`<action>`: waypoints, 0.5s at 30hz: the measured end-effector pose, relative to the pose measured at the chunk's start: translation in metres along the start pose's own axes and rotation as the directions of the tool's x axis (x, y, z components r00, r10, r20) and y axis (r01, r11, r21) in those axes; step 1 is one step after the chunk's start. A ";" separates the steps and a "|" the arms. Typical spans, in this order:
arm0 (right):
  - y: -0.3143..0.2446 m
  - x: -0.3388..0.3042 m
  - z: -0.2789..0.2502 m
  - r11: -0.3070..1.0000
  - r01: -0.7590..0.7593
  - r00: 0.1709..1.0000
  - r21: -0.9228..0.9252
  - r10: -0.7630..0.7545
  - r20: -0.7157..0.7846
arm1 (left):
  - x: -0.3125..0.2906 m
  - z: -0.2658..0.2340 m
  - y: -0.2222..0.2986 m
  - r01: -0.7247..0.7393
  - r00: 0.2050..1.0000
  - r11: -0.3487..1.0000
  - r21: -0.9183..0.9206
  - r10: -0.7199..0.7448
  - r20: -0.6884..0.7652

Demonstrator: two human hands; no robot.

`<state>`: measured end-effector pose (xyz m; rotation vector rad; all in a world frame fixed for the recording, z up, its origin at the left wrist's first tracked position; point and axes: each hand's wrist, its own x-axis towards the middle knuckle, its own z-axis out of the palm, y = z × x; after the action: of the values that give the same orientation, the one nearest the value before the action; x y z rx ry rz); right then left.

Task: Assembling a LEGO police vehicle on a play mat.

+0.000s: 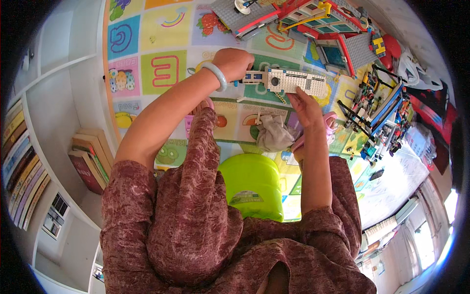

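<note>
A long white building-brick model (296, 82) with a studded top and a dark round hole lies crosswise in front of me. My left hand (234, 62), a pale bangle (215, 76) on its wrist, is closed at the model's left end. Its fingertips are partly hidden there, beside small blue pieces. My right hand (306, 107) grips the near edge of the model toward its right end, fingers at the studs. Below the model, a crumpled grey cloth (274, 133) rests on the colourful play mat (166, 29).
A lime-green plastic stool (250, 179) stands between my legs. Grey and red brick buildings (318, 24) stand at the far right. A pile of loose bricks (384, 117) spreads along the right side. At the left is a white shelf (88, 63) with books (90, 159).
</note>
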<state>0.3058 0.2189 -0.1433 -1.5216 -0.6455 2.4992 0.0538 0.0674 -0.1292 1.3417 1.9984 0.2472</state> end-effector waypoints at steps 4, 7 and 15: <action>0.014 -0.002 0.004 0.996 0.077 0.996 0.049 -0.075 -0.054 | -0.002 0.001 0.000 0.003 1.000 1.000 -0.008 -0.003 -0.011; 0.021 -0.004 0.009 0.989 0.116 0.989 0.088 -0.107 -0.098 | -0.003 0.000 0.001 0.021 1.000 1.000 -0.008 -0.021 -0.005; 0.023 -0.011 0.020 0.982 0.156 0.982 0.108 -0.142 -0.125 | -0.002 -0.001 0.006 0.027 1.000 0.997 0.078 -0.027 -0.013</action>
<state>0.2960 0.1892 -0.1362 -1.5047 -0.5619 2.2768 0.0581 0.0691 -0.1244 1.3634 2.0537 0.1667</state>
